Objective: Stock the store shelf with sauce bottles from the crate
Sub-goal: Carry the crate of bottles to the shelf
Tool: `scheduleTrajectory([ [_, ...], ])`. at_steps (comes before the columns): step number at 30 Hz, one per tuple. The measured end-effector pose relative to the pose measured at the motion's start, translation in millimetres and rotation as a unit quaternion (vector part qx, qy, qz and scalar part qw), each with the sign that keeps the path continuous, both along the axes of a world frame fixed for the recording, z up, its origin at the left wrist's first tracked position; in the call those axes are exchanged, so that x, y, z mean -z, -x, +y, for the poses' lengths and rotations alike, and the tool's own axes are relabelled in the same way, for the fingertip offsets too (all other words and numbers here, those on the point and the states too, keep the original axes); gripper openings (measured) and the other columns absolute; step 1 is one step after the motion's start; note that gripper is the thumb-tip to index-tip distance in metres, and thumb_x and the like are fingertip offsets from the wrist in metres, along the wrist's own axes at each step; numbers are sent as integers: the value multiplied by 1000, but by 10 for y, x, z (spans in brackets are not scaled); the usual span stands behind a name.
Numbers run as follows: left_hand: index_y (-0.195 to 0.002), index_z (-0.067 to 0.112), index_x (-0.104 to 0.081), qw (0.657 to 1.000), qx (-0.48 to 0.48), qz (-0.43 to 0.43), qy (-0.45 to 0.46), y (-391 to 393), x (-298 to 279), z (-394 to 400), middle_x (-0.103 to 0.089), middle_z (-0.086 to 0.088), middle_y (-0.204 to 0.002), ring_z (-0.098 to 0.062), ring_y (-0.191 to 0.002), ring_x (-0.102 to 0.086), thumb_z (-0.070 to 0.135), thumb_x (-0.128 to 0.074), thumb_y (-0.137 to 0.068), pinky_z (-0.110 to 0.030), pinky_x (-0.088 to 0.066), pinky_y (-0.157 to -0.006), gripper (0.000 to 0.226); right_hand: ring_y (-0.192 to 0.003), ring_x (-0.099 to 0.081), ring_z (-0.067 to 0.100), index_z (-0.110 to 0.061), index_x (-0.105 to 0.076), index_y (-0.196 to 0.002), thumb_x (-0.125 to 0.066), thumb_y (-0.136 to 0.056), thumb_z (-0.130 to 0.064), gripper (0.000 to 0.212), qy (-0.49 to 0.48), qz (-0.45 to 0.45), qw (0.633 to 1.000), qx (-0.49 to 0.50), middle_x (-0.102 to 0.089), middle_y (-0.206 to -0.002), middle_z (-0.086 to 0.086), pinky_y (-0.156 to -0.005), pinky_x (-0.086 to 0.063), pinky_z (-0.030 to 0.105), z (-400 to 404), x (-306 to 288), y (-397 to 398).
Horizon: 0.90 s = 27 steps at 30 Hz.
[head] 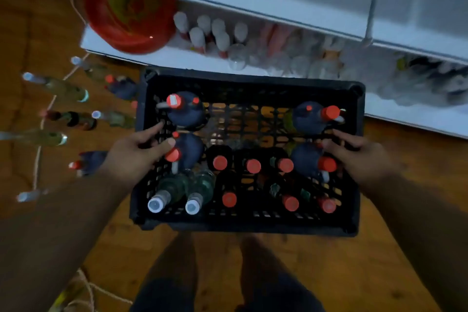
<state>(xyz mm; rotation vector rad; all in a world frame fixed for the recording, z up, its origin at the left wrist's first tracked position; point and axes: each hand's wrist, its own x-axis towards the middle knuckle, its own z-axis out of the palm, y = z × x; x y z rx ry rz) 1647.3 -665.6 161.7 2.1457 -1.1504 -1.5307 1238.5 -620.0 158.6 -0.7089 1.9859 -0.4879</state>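
The black crate [247,223], full of sauce bottles [219,162], was in front of the white shelf [395,119]. The left hand [134,157] and right hand [364,157] each curled their grip around its side walls.

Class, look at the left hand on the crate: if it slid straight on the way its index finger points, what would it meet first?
Probably the dark round bottle in the crate's far-left corner; the left hand's index finger points up-right at it. Depth is unclear.
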Motion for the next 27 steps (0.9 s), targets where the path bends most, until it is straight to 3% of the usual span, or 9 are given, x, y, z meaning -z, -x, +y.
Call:
scheduleTrajectory([
  [5,-133,34,-58,1000,14,5,6,-13,1225,-538,-61,0,-129,-7,-92,-58,42,-65,-87,-18,-45,-71,47,-37,-52,1,-26,-65,-124,-75,-80,-43,48,-6,30,999,38,-64,-74,2,-39,-43,19,-131,1285,-60],
  [8,-133,32,-57,999,32,-7,12,4,1745,-711,-63,12,-96,1,-71,-52,38,-61,-93,-5,-45,-55,41,-38,-52,15,-26,-66,-123,-75,-82,-40,44,3,47,998,37,-67,-67,-1,-40,-47,23,-204,1861,-90],
  [10,-134,30,-57,999,40,-19,15,12,2033,-816,-55,22,-87,4,-66,-51,37,-61,-93,0,-41,-50,41,-50,-56,20,-26,-67,-122,-75,-82,-39,43,9,53,998,45,-68,-73,-4,-39,-48,22,-269,2147,-78],
  [14,-134,29,-57,999,30,-6,17,31,2403,-923,-56,23,-89,-1,-72,-52,35,-62,-92,-17,-52,-67,43,-55,-54,28,-29,-65,-123,-73,-84,-38,41,7,43,998,47,-68,-76,-1,-41,-48,25,-386,2473,-40],
  [16,-134,28,-58,1000,18,1,21,46,2513,-948,-59,21,-88,-4,-71,-53,34,-63,-92,-28,-53,-75,42,-53,-54,28,-26,-66,-124,-74,-82,-39,45,21,42,998,52,-69,-78,4,-50,-52,31,-434,2547,-6],
  [18,-131,29,-60,999,15,11,26,43,2550,-980,-63,18,-90,-8,-74,-56,36,-64,-91,-29,-53,-75,41,-58,-58,29,-25,-67,-124,-76,-78,-43,50,28,46,997,48,-71,-83,6,-60,-55,36,-459,2623,65],
  [21,-129,33,-61,998,50,24,2,-19,2584,-993,-66,12,-100,-20,-94,-63,36,-64,-91,-39,-55,-87,39,-73,-66,25,-27,-63,-129,-74,-74,-48,60,9,33,999,5,-71,-101,3,-67,-57,34,-461,2610,125],
  [24,-130,38,-58,997,71,20,-14,-50,2510,-970,-63,10,-119,-21,-110,-61,38,-66,-88,-43,-50,-99,43,-95,-66,21,-25,-56,-136,-72,-68,-55,76,-20,20,999,-28,-62,-127,5,-79,-55,35,-488,2522,121],
  [27,-138,39,-50,990,125,-50,-28,-25,2322,-884,-51,5,-140,-21,-121,-53,49,-70,-83,-41,-44,-105,60,-112,-60,26,-28,-48,-141,-69,-68,-70,87,-58,72,993,-69,-58,-133,5,-91,-52,38,-458,2313,7],
])
